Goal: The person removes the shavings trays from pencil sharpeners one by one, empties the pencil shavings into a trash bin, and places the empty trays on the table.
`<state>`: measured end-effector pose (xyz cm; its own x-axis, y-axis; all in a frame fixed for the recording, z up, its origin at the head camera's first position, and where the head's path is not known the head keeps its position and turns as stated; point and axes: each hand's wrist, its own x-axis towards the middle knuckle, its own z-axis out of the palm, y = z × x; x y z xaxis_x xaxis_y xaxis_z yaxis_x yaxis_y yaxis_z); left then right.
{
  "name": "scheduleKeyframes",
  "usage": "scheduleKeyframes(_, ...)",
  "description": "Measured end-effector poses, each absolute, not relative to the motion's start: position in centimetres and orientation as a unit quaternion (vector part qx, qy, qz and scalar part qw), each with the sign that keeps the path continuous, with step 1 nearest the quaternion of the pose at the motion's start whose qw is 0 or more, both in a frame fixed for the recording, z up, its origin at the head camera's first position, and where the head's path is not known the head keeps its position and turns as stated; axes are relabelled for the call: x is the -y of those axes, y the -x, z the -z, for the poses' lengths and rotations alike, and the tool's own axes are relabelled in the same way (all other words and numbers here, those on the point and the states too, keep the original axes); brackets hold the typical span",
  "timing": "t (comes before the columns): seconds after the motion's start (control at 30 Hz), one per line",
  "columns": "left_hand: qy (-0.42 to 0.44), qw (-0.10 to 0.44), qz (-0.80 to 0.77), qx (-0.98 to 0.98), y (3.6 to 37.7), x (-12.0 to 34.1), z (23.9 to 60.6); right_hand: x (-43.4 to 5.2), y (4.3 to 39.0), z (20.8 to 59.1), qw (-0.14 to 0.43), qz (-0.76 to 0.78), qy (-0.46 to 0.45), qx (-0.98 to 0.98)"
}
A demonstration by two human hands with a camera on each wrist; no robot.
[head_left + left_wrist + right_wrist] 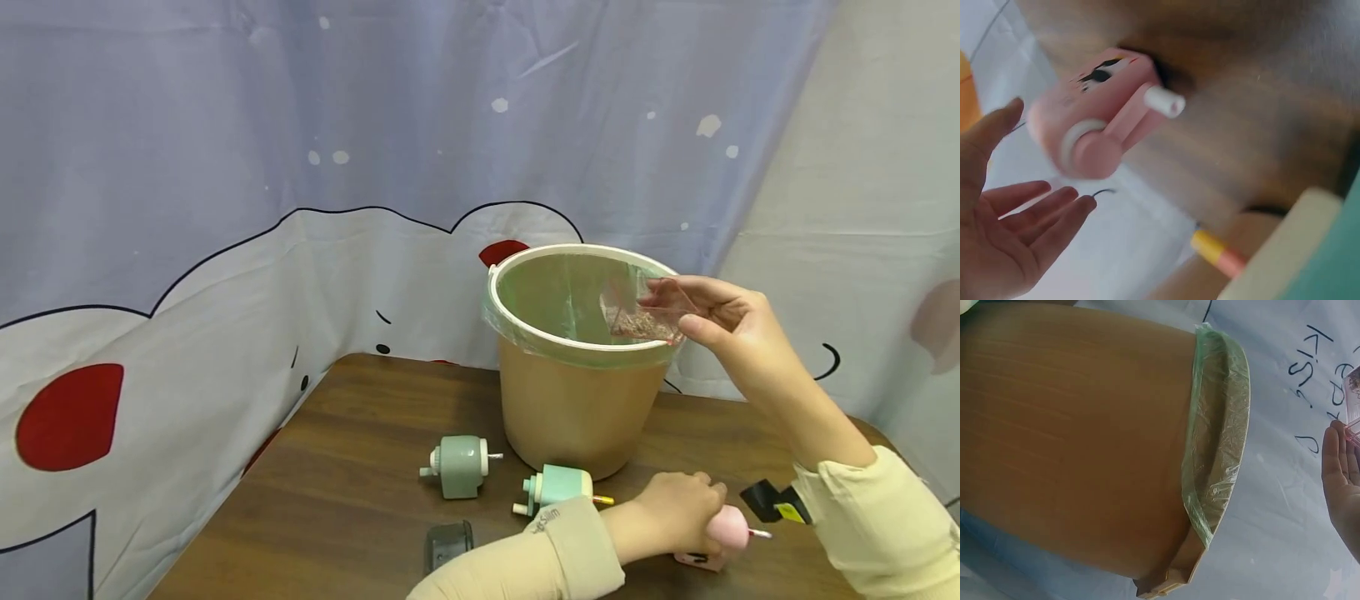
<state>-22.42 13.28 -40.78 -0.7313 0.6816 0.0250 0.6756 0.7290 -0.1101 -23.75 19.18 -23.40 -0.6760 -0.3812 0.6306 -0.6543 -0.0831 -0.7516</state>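
Note:
My right hand pinches a small clear tray with reddish-brown shavings in it and holds it tilted over the rim of a brown bucket lined with a green bag. In the right wrist view only my fingertips and a corner of the tray show beside the bucket. My left hand lies over a pink pencil sharpener on the table. The left wrist view shows that hand with fingers spread and loose, just apart from the pink sharpener.
Two pale green sharpeners stand on the wooden table in front of the bucket; the nearer one has a pencil stub in it. A dark boxy object lies at the front edge. A printed cloth hangs close behind and to the left.

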Motion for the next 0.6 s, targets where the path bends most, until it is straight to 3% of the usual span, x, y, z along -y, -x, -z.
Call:
scheduleKeyframes(0.13, 0.373, 0.088, -0.036, 0.923, 21.4, -11.1, 38.7, -18.7, 24.3, 23.1, 0.111, -0.623, -0.387, 0.67)
scheduleKeyframes(0.43, 0.412, 0.281, 0.065, 0.864, 19.3, -4.6, 35.6, -18.2, 25.6, 22.2, 0.107, -0.648, -0.369, 0.658)
scheduleKeyframes(0.6, 0.402, 0.414, 0.151, 0.803, 20.1, -1.7, 33.9, -17.9, 26.6, 21.2, 0.111, -0.643, -0.366, 0.664)
